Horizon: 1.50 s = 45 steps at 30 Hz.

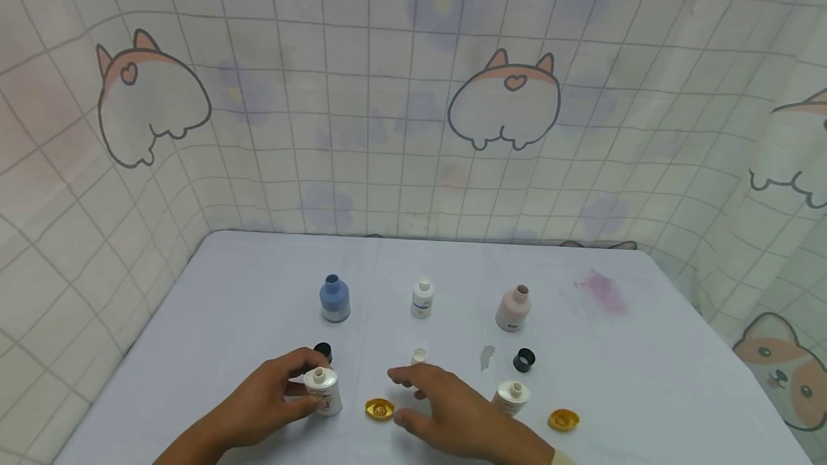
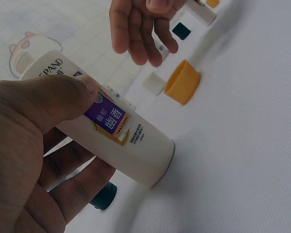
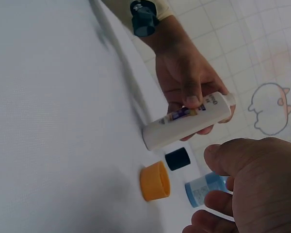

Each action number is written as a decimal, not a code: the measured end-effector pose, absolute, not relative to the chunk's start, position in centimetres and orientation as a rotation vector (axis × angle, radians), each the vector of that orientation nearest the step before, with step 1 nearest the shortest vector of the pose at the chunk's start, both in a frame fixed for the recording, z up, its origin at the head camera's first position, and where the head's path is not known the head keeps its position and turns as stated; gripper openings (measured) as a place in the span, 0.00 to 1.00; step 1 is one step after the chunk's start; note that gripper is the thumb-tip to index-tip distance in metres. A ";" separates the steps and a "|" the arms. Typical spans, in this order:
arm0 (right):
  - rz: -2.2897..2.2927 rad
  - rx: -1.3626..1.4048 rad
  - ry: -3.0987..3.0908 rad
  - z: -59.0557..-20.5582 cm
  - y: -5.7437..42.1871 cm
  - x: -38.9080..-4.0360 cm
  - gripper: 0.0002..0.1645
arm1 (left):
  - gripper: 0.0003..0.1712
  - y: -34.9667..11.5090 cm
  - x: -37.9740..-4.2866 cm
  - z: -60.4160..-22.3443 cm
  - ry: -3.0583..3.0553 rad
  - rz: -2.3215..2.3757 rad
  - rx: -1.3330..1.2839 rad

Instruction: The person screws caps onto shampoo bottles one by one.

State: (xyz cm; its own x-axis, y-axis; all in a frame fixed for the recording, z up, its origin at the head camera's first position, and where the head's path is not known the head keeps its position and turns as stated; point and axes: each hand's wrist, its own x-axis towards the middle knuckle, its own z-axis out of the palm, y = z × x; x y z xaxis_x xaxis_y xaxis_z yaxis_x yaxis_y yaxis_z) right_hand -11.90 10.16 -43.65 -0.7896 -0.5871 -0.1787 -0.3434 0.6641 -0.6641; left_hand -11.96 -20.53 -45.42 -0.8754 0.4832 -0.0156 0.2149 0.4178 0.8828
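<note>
My left hand (image 1: pixel 261 400) grips a white shampoo bottle (image 2: pixel 148 162) with a purple label, thumb across its front and fingers behind. Its neck is bare, and its base is right at the tabletop. My right hand (image 1: pixel 455 411) hovers with fingers spread and loosely bent, nothing in it. Between the hands lies a yellow cap (image 1: pixel 379 410), nearest to the right fingertips; it also shows in the right wrist view. Behind the right hand, a second white bottle (image 1: pixel 510 399) without a cap is partly hidden, with another yellow cap (image 1: pixel 564 420) to its right.
Uncapped bottles stand farther back: a blue one (image 1: pixel 334 301), a small white one (image 1: pixel 422 301) and a pink one (image 1: pixel 513 312). In front of them lie a black cap (image 1: pixel 322 351), a white cap (image 1: pixel 418 357) and another black cap (image 1: pixel 521 367). A patterned curtain (image 1: pixel 388 185) surrounds the table.
</note>
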 end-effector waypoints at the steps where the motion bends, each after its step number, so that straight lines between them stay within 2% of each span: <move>1: -0.887 -0.739 2.502 -43.8 10.1 -11.9 0.29 | 0.19 -20.5 -12.0 -45.4 2.408 1.438 0.606; 20: -0.822 -0.792 2.569 -45.9 9.2 -12.0 0.28 | 0.20 -20.4 -12.1 -45.4 2.407 1.432 0.604; 34: -0.713 -0.972 2.681 -47.0 8.3 -12.4 0.29 | 0.20 -20.5 -12.1 -45.7 2.426 1.441 0.618; 45: -0.687 -0.892 2.704 -47.2 7.6 -12.6 0.27 | 0.20 -20.5 -12.0 -45.6 2.446 1.426 0.621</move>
State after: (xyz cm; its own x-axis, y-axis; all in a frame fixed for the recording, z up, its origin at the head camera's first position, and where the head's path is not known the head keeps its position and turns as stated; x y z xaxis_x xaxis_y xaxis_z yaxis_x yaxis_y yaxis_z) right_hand -12.61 7.57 -47.15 -0.7940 -0.6055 -0.0537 -0.5064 0.7077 -0.4927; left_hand -11.98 -20.47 -45.61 -0.8802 0.4746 0.0049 0.2381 0.4328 0.8695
